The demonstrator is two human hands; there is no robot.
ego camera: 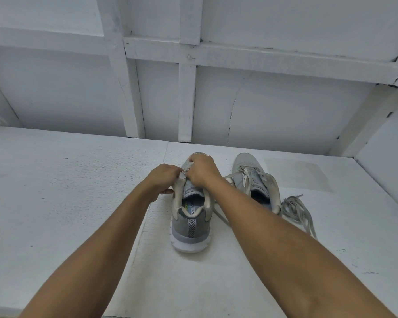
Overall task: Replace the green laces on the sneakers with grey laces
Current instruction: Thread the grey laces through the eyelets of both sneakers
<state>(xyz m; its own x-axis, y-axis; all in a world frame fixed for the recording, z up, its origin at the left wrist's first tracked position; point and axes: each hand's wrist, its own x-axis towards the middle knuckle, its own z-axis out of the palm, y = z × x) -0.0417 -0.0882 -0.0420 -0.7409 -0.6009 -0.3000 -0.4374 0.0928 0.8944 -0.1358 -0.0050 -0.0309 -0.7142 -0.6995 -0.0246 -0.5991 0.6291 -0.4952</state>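
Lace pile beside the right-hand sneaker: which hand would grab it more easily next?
Right, probably. The right hand is nearer the lace pile; the left hand sits beyond the sneaker they hold.

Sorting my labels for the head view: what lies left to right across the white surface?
left hand → right hand → second sneaker, standing free → tangle of loose grey laces

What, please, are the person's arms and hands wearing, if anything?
Nothing shows: the left hand and right hand are gloveless, and the left forearm and right forearm are bare to the frame's edge, with no sleeve, watch or bracelet in view.
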